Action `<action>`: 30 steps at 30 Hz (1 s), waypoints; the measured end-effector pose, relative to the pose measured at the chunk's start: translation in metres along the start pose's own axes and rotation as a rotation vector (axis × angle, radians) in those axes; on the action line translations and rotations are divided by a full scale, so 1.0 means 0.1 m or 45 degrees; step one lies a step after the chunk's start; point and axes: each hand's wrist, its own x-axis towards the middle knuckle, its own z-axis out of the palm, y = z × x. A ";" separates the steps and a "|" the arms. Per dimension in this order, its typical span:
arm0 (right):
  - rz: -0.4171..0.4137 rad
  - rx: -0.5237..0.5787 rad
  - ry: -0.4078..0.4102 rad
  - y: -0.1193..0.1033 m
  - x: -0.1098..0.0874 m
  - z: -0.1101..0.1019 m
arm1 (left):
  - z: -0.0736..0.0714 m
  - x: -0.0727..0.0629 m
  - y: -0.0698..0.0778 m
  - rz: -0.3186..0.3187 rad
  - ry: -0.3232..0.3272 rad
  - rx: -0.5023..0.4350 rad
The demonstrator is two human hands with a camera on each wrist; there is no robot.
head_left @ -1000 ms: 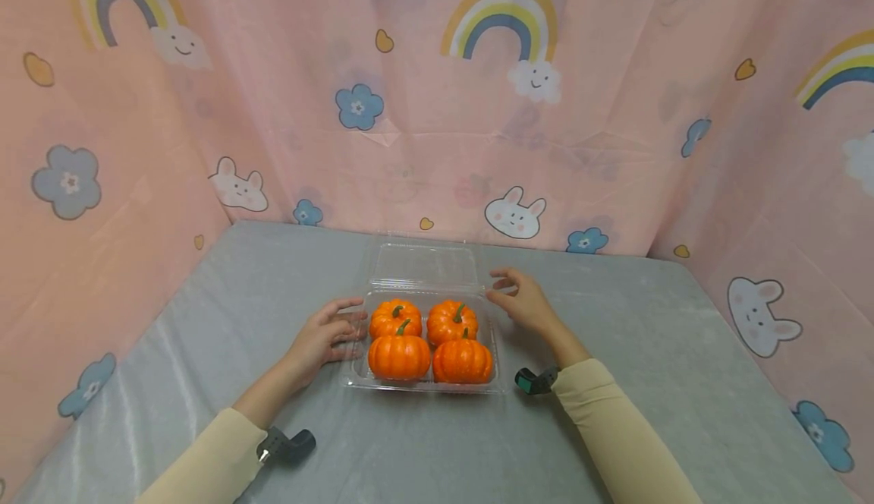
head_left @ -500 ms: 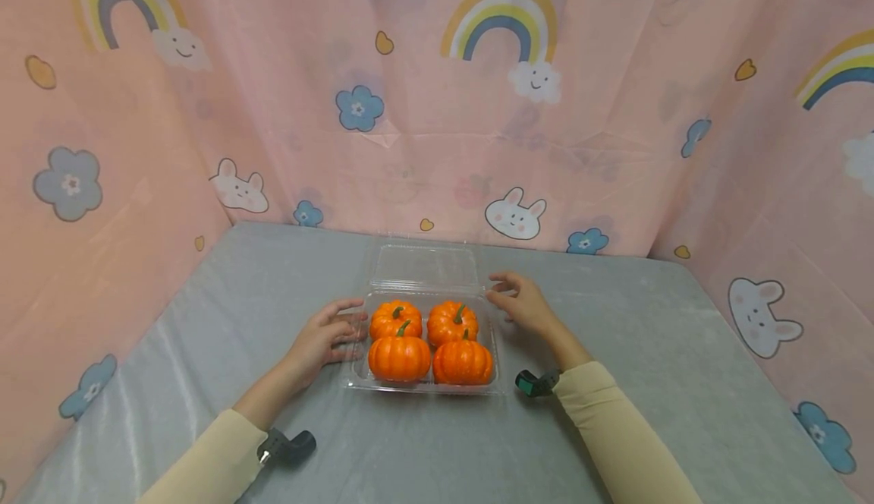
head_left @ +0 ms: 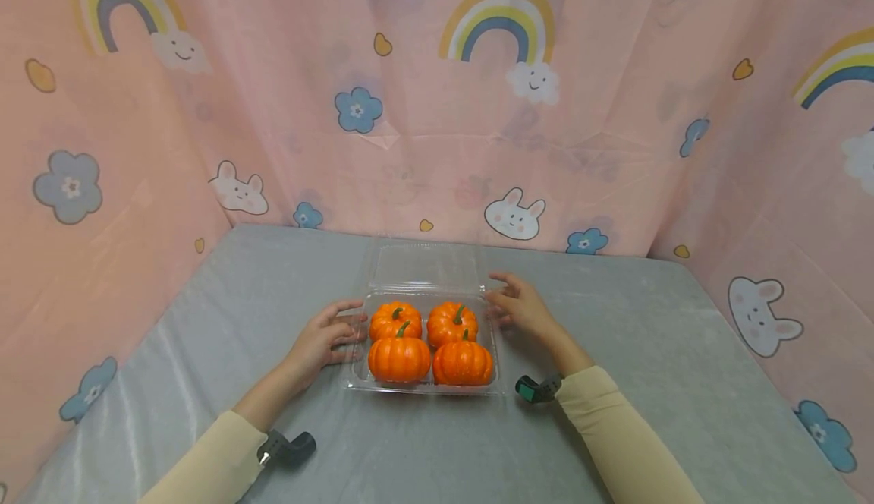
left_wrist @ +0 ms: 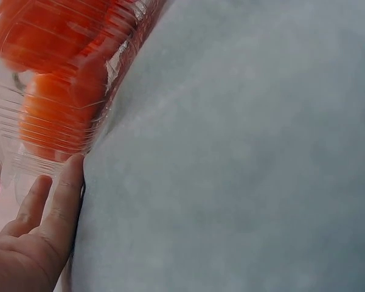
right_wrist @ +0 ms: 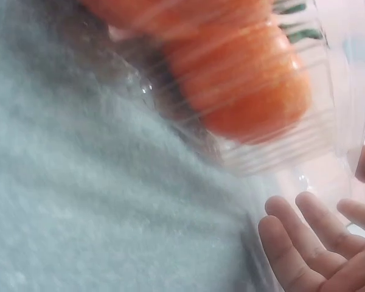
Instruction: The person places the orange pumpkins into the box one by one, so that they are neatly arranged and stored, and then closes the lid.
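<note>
A clear plastic clamshell box [head_left: 423,389] sits mid-table, its lid [head_left: 426,265] tipped back on the far side. Inside it are several small orange pumpkins [head_left: 399,360] with green stems, in two rows. My left hand [head_left: 324,341] is at the box's left wall, fingers extended; in the left wrist view the fingertips [left_wrist: 73,167] reach the ribbed side near a corner. At the back right corner is my right hand [head_left: 522,307], its fingers loosely bent. The right wrist view shows those fingers [right_wrist: 280,240] below the box's ribbed corner, with nothing gripped.
A grey cloth covers the table [head_left: 649,382]. Behind and at both sides hangs a pink curtain [head_left: 437,162] printed with rainbows, flowers and rabbits. Each wrist carries a dark camera mount, the left one [head_left: 287,449] and the right one [head_left: 537,389] near the table surface.
The right hand's lower fingers have shifted slightly nearer the box's right side. The left hand, box and pumpkins stay as they were.
</note>
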 end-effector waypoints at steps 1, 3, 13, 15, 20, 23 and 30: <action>0.004 0.009 0.000 0.00 -0.01 0.00 | 0.00 0.00 0.00 0.000 0.000 0.001; 0.012 0.040 0.009 -0.02 -0.02 0.02 | 0.00 0.00 0.00 -0.001 0.001 0.005; -0.033 0.220 0.043 0.00 -0.03 0.08 | 0.02 -0.01 -0.01 -0.005 0.023 0.015; -0.043 0.232 0.049 0.00 -0.03 0.09 | 0.02 -0.01 0.00 -0.004 0.023 0.012; -0.058 0.241 0.087 -0.02 -0.06 0.10 | 0.03 -0.01 -0.01 0.000 0.021 0.006; -0.069 0.260 0.118 -0.01 -0.07 0.12 | 0.03 -0.01 -0.01 0.000 0.023 0.004; -0.086 0.274 0.184 0.01 -0.08 0.16 | 0.03 -0.01 -0.02 -0.008 0.029 -0.007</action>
